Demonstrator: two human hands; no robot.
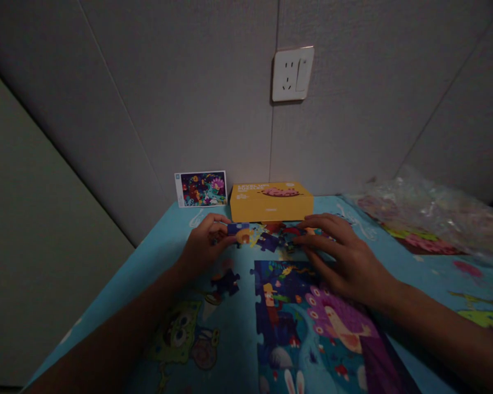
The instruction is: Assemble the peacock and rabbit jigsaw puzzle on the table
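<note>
My left hand (205, 241) pinches a puzzle piece (239, 232) with a dark blue and orange print, holding it just in front of the yellow box. My right hand (345, 251) reaches over the loose puzzle pieces (269, 241), its fingers stretched and spread, the tips at the right side of the pile. Below it lies a partly joined jigsaw puzzle (308, 328), showing a purple peacock-like figure, a blue stream and rabbit ears. My right forearm and palm cover some of its right side. Another loose dark piece (227, 282) rests left of the joined part.
A yellow puzzle box (271, 207) stands against the wall, beside an upright picture card (202, 189). Crumpled clear plastic (427, 210) lies over colourful printed sheets at the right. A blue cartoon-print cloth (148, 284) covers the table. A socket (292, 74) is on the wall.
</note>
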